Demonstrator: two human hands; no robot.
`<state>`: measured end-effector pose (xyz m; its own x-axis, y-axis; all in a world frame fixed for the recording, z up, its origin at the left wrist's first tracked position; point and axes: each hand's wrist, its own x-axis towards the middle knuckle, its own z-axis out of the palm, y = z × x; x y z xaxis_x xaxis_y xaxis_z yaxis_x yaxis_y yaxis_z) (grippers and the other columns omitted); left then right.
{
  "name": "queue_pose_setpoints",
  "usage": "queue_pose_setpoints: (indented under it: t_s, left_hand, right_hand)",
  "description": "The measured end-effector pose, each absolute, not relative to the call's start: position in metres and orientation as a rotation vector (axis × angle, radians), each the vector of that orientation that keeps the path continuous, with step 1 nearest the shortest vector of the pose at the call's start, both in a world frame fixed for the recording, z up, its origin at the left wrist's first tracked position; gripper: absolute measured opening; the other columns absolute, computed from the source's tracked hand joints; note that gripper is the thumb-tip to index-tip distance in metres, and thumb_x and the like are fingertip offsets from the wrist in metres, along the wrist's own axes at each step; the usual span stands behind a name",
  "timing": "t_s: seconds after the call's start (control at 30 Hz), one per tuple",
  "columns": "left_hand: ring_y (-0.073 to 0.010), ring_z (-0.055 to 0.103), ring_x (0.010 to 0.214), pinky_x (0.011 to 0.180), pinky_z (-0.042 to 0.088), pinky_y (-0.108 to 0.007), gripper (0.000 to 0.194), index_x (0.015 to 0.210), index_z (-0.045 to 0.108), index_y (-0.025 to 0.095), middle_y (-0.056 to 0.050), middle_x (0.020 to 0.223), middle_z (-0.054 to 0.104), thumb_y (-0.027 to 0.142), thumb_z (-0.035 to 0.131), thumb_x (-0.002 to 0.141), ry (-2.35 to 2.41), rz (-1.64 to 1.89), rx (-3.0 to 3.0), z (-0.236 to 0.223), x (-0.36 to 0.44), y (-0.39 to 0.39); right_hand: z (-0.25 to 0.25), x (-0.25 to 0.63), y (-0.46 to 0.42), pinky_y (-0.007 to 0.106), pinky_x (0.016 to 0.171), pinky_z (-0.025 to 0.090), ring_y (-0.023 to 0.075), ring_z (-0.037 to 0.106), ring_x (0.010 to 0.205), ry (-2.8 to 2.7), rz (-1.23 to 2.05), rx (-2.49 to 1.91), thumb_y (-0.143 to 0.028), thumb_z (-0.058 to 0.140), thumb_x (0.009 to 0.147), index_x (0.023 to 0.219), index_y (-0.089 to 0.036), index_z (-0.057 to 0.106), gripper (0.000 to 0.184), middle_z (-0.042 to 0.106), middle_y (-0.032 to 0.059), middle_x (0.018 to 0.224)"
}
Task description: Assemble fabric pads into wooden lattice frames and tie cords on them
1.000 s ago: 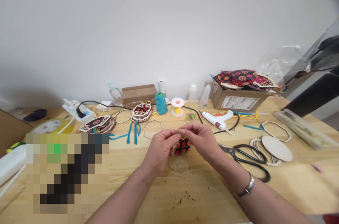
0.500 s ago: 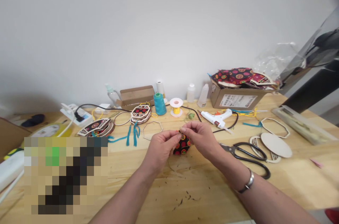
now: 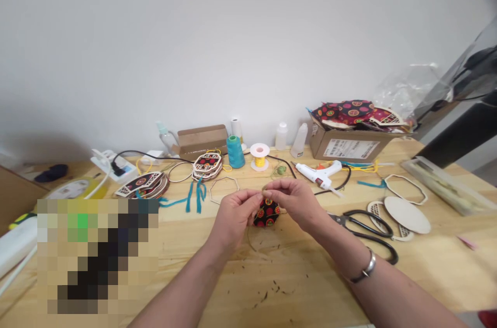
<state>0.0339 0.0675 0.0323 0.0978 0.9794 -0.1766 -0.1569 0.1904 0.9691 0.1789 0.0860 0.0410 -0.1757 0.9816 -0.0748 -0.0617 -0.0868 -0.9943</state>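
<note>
A small rounded piece covered in black fabric with red and orange round patterns (image 3: 266, 213) hangs upright between my hands, just over the table. My left hand (image 3: 236, 214) is closed, thumb and forefinger pinching at its top left edge. My right hand (image 3: 295, 201) is closed too, its fingertips pinched at the top, where a bit of olive cord shows. The fingers partly hide this spot. From the piece's left side a thin olive cord (image 3: 250, 240) trails down onto the wood. Black-handled scissors (image 3: 367, 229) lie just right of my right wrist.
Behind my hands stand a teal thread cone (image 3: 235, 153), a yellow wire spool (image 3: 260, 158) and a white glue gun (image 3: 320, 174). Lattice-framed fabric pieces lie in stacks (image 3: 207, 165) at left. A cardboard box (image 3: 349, 147) of fabric pieces stands back right. Dark scraps (image 3: 275, 286) dot the table.
My fingertips have shifted slightly at the top of the fabric piece, and more of its face and the olive cord shows. The whole view has moved a little.
</note>
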Motion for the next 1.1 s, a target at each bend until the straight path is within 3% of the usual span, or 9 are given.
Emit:
queue_pose_setpoints:
  t_s: [0.43,0.6,0.73,0.87,0.97,1.1]
  left_hand:
    - [-0.0037,0.028,0.042,0.041,0.020,-0.018,0.027,0.072,0.067,0.013,0.008,0.043,0.039,0.039,0.069,0.070,1.118,1.060,1.033,0.0322,0.0345,0.0673]
    - [-0.0031,0.032,0.042,0.040,0.023,-0.018,0.029,0.075,0.067,0.013,0.001,0.058,0.057,0.042,0.067,0.070,1.153,1.099,1.041,0.0363,0.0336,0.0665]
    - [-0.0039,0.037,0.044,0.041,0.028,-0.018,0.033,0.082,0.069,0.015,0.000,0.068,0.060,0.043,0.070,0.066,1.279,1.122,1.020,0.0378,0.0314,0.0697]
    - [-0.0101,0.054,0.063,0.049,0.041,-0.022,0.026,0.068,0.070,0.015,-0.007,0.108,0.060,0.041,0.071,0.064,1.377,1.136,1.186,0.0379,0.0294,0.0716]
    - [-0.0198,0.059,0.090,0.067,0.048,-0.028,0.022,0.064,0.070,0.016,-0.010,0.110,0.060,0.038,0.068,0.068,1.350,1.131,1.323,0.0375,0.0299,0.0697]
    - [-0.0252,0.053,0.111,0.087,0.044,-0.035,0.017,0.062,0.068,0.017,-0.012,0.117,0.057,0.032,0.065,0.070,1.291,1.096,1.466,0.0343,0.0337,0.0650]
  right_hand:
    - [0.0387,0.1826,0.0875,0.024,0.054,0.035,0.0089,0.043,0.055,-1.440,1.280,-1.166,-0.029,0.062,0.069,0.064,-0.016,0.062,0.014,0.054,-0.0031,0.059]
    - [0.0390,0.1842,0.0891,0.024,0.056,0.037,0.0102,0.045,0.056,-1.466,1.223,-1.208,-0.029,0.059,0.072,0.065,-0.016,0.060,0.015,0.054,-0.0025,0.059]
    - [0.0363,0.1861,0.0911,0.025,0.059,0.039,0.0125,0.050,0.060,-1.486,1.112,-1.291,-0.028,0.056,0.074,0.067,-0.017,0.060,0.014,0.058,-0.0007,0.063]
    - [0.0352,0.1867,0.0908,0.027,0.063,0.041,0.0144,0.054,0.065,-1.556,0.959,-1.341,-0.025,0.054,0.077,0.068,-0.017,0.061,0.013,0.063,0.0009,0.066]
    - [0.0363,0.1858,0.0896,0.028,0.065,0.041,0.0147,0.056,0.065,-1.584,0.873,-1.357,-0.023,0.052,0.079,0.067,-0.018,0.060,0.015,0.063,0.0012,0.066]
    - [0.0369,0.1842,0.0898,0.026,0.060,0.040,0.0128,0.053,0.059,-1.487,0.996,-1.326,-0.023,0.051,0.078,0.065,-0.018,0.058,0.016,0.061,0.0007,0.061]
